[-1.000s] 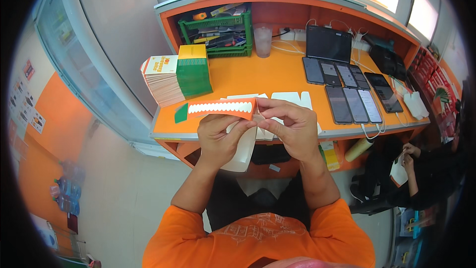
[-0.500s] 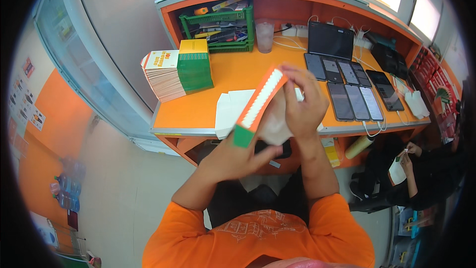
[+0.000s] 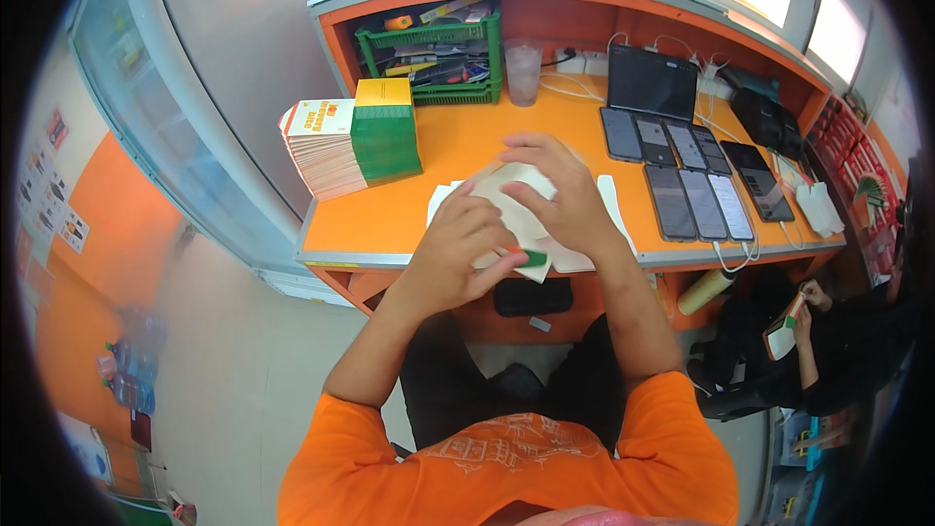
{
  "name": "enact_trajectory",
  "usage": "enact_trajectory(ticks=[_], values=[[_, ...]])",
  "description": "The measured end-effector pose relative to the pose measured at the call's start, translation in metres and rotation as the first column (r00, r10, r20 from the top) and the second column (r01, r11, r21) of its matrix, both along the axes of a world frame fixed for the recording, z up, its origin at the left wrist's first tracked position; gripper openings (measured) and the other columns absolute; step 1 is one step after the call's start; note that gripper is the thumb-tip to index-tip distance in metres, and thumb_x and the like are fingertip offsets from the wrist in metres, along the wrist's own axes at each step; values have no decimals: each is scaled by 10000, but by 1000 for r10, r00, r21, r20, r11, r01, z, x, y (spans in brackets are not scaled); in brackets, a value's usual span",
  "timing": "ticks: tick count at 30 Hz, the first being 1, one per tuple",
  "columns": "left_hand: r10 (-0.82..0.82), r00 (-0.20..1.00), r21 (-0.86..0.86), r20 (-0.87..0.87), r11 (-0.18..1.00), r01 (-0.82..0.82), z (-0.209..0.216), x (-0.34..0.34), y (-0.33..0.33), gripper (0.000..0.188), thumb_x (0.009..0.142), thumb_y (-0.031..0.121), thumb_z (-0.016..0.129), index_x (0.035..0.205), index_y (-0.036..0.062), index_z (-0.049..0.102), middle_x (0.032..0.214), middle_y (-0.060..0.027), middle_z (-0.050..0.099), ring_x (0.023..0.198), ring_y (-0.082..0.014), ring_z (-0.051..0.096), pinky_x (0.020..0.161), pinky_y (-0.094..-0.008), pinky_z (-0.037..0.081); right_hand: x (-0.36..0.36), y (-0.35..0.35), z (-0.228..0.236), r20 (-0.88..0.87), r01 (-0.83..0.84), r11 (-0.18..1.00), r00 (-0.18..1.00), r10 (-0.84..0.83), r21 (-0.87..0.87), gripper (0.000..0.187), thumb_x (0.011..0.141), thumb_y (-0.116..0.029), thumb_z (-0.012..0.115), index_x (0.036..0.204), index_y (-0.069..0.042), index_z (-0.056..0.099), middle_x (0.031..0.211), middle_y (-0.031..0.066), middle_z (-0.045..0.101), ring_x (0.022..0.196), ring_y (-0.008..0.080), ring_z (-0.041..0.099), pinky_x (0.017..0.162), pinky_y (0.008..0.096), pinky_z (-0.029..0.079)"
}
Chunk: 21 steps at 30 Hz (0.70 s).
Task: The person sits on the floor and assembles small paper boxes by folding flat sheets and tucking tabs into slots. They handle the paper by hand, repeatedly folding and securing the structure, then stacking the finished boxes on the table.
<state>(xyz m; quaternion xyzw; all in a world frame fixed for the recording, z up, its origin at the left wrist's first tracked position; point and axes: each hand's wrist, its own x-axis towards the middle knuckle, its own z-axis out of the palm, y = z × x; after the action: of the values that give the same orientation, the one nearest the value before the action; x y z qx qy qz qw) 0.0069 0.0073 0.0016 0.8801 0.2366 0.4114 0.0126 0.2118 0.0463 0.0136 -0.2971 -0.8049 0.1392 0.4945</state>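
My left hand (image 3: 462, 245) is curled round the left edge of a folded paper carton (image 3: 516, 200), pale inside. An orange and green end of it shows beside my thumb. Over the far right part of the carton hovers my right hand (image 3: 570, 197), slightly blurred, its thumb and fingers curved and apart. Flat white carton sheets (image 3: 616, 212) lie beneath, on the near edge of the orange desk (image 3: 458, 151). My hands hide much of the carton.
At the left stands a stack of folded cartons (image 3: 385, 141). Behind is a green basket (image 3: 453, 93) of stationery beside a clear plastic cup (image 3: 523, 73). Several phones (image 3: 687, 200) and a dark tablet (image 3: 651, 81) with cables fill the right. A co-worker's hand (image 3: 804, 326) holds a similar carton.
The carton has tipped down toward the desk; its white toothed strip with orange border is out of sight. My right hand has shifted left and opened from its edge.
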Motion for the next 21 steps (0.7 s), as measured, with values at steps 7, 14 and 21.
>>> enact_trajectory(ticks=[7, 14, 21], values=[[349, 692, -524, 632, 850, 50, -56, 2, 14, 143, 949, 99, 689, 925, 46, 559, 878, -24, 579, 772, -103, 624, 616, -232, 497, 2, -41, -27, -91, -109, 955, 992, 87, -276, 121, 896, -72, 720, 984, 7, 694, 955, 107, 720, 907, 244, 697, 827, 340, 531], [421, 642, -551, 641, 835, 3, -58, 8, 4, 120, 930, 88, 701, 941, 10, 611, 861, -26, 589, 774, -101, 611, 662, -242, 480, -20, -42, -43, -133, 87, 995, 988, -79, 54, 122, 858, 2, 715, 971, -17, 670, 917, 118, 702, 837, 300, 680, 764, 366, 546], [395, 792, -470, 466, 869, -156, -40, -3, -1, 153, 877, 126, 748, 921, -9, 691, 874, -61, 656, 840, -142, 580, 774, -290, 455, -35, -36, -53, -141, 180, 949, 979, -147, 258, 158, 830, 29, 713, 952, -38, 639, 912, 98, 682, 860, 319, 651, 862, 438, 527]])
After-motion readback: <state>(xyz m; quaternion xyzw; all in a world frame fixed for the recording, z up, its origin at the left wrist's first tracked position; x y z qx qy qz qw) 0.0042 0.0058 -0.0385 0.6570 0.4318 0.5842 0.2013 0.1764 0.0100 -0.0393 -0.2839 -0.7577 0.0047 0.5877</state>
